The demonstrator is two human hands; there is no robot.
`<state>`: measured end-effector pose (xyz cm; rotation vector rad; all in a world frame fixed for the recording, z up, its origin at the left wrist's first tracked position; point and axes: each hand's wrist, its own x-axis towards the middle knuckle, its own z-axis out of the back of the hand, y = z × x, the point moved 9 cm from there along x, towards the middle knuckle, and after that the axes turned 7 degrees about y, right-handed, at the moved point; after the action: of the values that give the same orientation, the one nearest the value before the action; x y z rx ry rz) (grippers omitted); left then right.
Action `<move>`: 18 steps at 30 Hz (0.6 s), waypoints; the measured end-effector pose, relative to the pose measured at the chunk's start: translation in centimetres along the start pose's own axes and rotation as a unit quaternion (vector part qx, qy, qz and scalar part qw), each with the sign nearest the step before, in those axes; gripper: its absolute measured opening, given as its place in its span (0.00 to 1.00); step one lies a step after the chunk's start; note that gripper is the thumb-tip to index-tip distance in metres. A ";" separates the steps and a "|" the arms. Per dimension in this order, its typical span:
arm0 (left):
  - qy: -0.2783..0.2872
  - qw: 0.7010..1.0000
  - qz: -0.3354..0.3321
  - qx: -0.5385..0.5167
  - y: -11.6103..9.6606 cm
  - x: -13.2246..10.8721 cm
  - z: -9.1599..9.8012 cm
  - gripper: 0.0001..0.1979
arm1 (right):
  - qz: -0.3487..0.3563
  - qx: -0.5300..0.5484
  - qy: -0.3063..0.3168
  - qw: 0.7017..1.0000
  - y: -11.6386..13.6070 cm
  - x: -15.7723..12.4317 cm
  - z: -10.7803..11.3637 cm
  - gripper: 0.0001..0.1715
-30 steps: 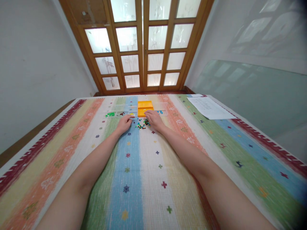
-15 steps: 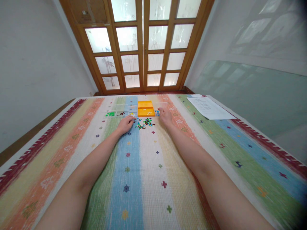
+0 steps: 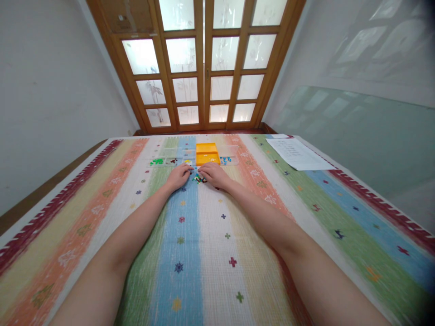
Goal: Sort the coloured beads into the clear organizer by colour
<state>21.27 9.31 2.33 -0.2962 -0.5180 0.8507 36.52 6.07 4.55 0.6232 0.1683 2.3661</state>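
Small loose coloured pieces [image 3: 197,179], green, brown, blue and white, lie in a pile on the striped cloth, partly covered by my right hand [image 3: 214,174]. Its fingers are bent together at the pile; whatever they pinch is too small to make out. To the left of the pile rests my left hand [image 3: 179,176], fingers curled with the tips at the pile's edge; what is between them is hidden. Just behind the hands stands an open orange box [image 3: 206,153] with a few pale pieces in it.
A clear divided tray [image 3: 162,154] left of the orange box holds green [image 3: 157,161], dark brown [image 3: 173,161] and yellow pieces. Blue pieces [image 3: 225,160] lie in another clear tray [image 3: 234,155] to the right. Printed paper [image 3: 295,154] lies at the far right.
My right hand has moved left and nearer, from the clear tray with blue pieces to the pile. My left hand has stayed in place.
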 end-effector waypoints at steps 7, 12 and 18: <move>0.002 1.000 0.000 0.000 0.0 0.1 -0.1 0.16 | 0.046 0.004 0.033 0.998 1.2 -0.1 -1.4 0.18; 0.004 1.000 0.004 -0.002 0.0 0.1 -0.1 0.16 | 0.047 -0.006 0.051 0.998 1.4 -0.1 -1.5 0.18; 0.003 1.000 -0.001 0.003 0.0 0.0 -0.2 0.16 | 0.031 -0.002 0.047 0.998 1.2 -0.1 -1.5 0.18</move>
<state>21.39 9.33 2.12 -0.2931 -0.5095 0.8487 35.18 5.20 3.52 0.5231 0.1874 2.4567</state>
